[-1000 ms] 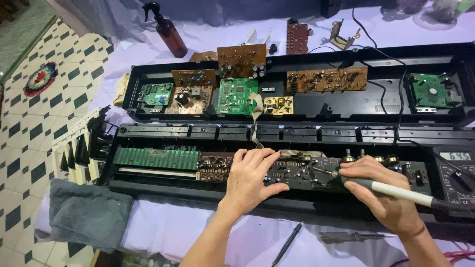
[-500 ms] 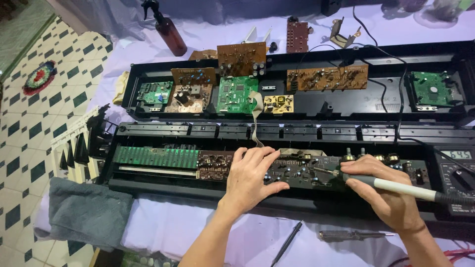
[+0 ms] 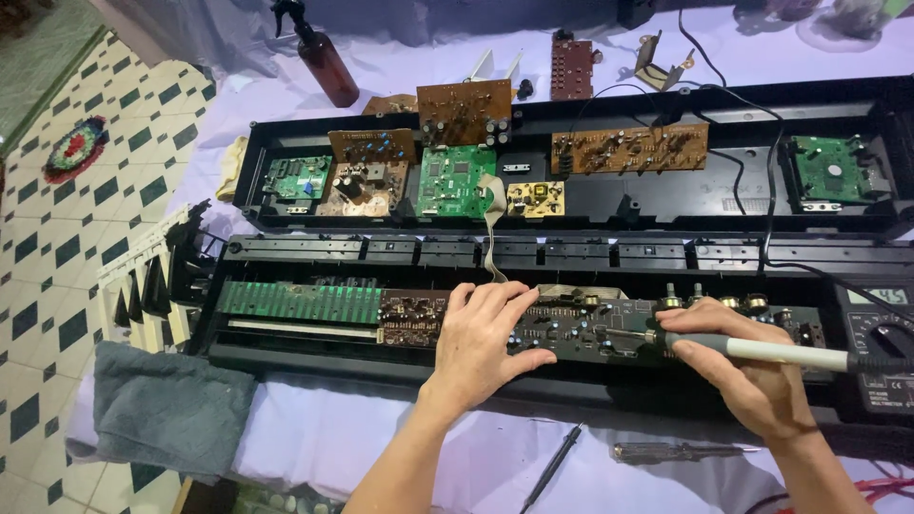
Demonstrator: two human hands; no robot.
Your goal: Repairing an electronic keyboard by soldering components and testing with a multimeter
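Observation:
An opened electronic keyboard lies across the table in two long black halves. My left hand rests flat, fingers spread, on the dark circuit board in the near half. My right hand grips a soldering iron with a white handle, its tip touching that board right of the left hand. A long green contact board runs to the left of the dark one. The far half holds several green and brown circuit boards.
A digital multimeter sits at the right edge. A brown spray bottle stands at the back left. Loose black and white keys and a grey cloth lie at the left. A probe and screwdriver lie on the near cloth.
My right hand has shifted the soldering iron slightly along the board. The left hand stays pressed on the board.

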